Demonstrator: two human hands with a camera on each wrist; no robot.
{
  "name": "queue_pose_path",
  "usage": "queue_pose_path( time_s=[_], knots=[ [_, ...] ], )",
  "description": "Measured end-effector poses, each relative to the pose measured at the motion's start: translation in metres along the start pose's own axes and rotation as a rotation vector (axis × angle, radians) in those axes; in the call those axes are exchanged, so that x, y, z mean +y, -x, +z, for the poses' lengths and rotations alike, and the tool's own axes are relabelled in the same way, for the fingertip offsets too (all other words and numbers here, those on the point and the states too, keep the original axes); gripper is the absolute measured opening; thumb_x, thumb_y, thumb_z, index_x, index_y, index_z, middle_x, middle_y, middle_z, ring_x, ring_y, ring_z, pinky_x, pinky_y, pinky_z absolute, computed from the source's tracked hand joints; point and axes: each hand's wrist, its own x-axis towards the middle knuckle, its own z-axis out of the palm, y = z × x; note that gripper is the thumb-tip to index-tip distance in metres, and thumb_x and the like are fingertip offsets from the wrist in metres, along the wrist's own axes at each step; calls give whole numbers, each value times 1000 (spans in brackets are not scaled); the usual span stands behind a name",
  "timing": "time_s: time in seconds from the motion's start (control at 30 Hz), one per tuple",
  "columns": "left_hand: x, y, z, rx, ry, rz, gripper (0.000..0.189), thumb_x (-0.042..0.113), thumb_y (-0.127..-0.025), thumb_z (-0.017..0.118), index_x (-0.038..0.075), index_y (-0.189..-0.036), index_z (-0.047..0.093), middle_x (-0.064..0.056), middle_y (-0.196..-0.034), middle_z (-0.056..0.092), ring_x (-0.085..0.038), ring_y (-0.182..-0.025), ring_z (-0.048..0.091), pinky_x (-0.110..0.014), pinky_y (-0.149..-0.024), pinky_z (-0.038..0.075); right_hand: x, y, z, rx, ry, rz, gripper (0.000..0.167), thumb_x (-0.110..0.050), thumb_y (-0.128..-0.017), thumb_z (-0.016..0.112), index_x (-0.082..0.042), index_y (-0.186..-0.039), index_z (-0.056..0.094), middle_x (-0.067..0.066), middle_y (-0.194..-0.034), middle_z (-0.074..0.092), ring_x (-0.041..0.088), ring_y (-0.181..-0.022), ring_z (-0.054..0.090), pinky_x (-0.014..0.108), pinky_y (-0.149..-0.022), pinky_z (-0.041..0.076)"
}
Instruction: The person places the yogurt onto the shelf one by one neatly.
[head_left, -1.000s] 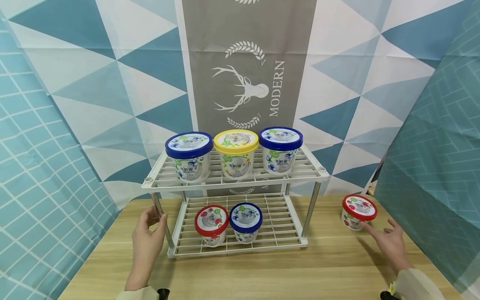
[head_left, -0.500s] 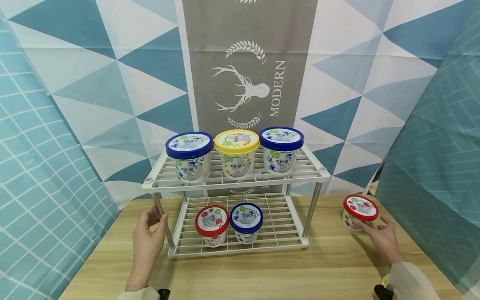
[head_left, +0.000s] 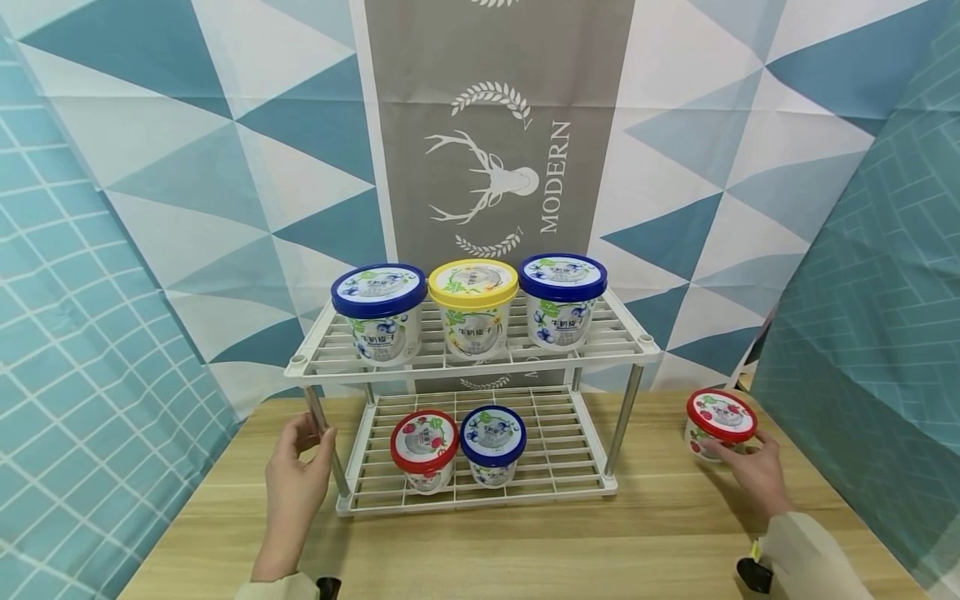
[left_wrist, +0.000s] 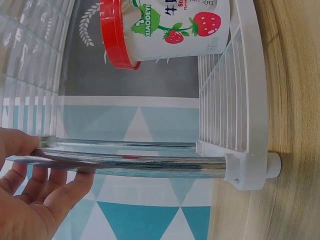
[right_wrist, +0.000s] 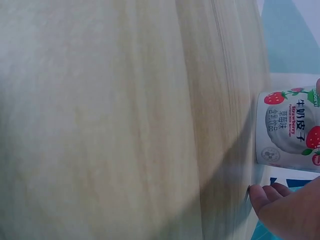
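Note:
My left hand (head_left: pixel 295 483) grips the front left metal post (head_left: pixel 339 467) of a white two-tier rack (head_left: pixel 480 506). In the left wrist view, thumb and fingers go round that post (left_wrist: pixel 165 166). At the right, a strawberry tub (head_left: pixel 720 415) with a red lid stands on the wooden table. My right hand (head_left: pixel 757 473) is beside it, thumb at the tub's front and fingers at its right side. In the right wrist view, a gap shows between the straight fingertips (right_wrist: pixel 270 192) and the tub's wall (right_wrist: pixel 287 130); the thumb is mostly cut off.
On the top tier stand two blue-lidded tubs (head_left: pixel 378 292) (head_left: pixel 562 279) with a yellow-lidded tub (head_left: pixel 472 283) between them. The lower tier holds a smaller red-lidded tub (head_left: pixel 424 442) and a blue-lidded one (head_left: pixel 492 436). A patterned cloth (head_left: pixel 675 167) hangs behind.
My right hand has moved left and slightly up, coming in around the red-lidded tub. My left hand stays on the post, and the tubs have not visibly moved.

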Motion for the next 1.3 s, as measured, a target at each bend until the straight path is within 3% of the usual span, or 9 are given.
queue_pose_path(
  time_s=[0.6,1.3],
  knots=[
    [0,-1,1,-1,-7,-22,23,13,-90,61,2,-110,56,-14,-98,63,21,-78,42,1,-62,36,-2,-9,14,38,-23,-53,113,-48,-81,67,2,-146,-11,33,-150,5,52,-134,15,63,-107,21],
    [0,-1,1,22,-11,9,22,10,-89,62,1,-108,57,-14,-95,64,20,-78,42,0,-60,38,-3,-13,25,115,-70,-4,108,-46,-82,66,-1,-147,-7,30,-152,6,50,-137,13,63,-108,19]
  ],
)
